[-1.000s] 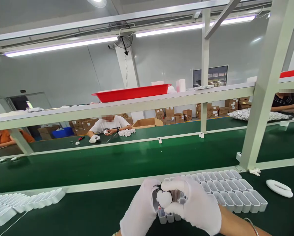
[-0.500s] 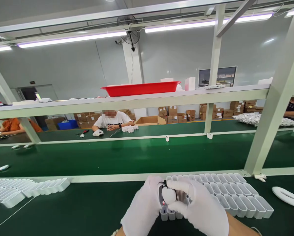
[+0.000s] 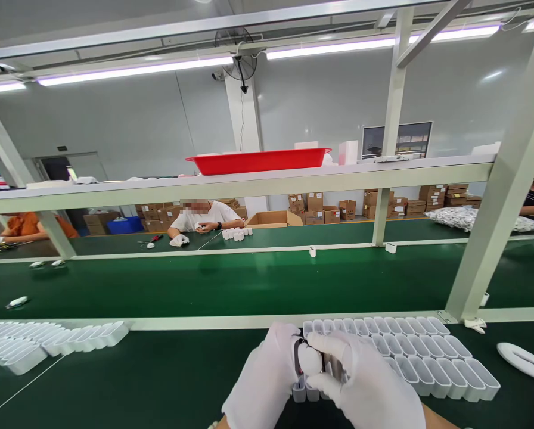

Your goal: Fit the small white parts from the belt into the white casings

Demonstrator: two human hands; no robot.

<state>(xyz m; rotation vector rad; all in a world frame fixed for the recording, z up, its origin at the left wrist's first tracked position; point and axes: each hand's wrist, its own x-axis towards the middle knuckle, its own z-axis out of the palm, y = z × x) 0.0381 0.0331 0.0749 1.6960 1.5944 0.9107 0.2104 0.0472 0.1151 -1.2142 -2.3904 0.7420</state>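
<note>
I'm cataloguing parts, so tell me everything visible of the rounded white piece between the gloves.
The rounded white piece looks smooth and plastic-like, with dark edging at its left. It sits between the white-gloved left grip and right grip; right-hand digits appear to touch it above and below. Pale open cups show around it in the view. Its back is hidden, and fine detail is too small to tell.

2 hands [image 3: 263, 381], plain white gloves [image 3: 376, 384], bare right forearm [image 3: 437, 419]

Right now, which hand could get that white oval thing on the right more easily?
Probably the right hand: it is nearer the white oval thing, while the left hand is farther away. Both are busy at the round white piece, though.
</note>
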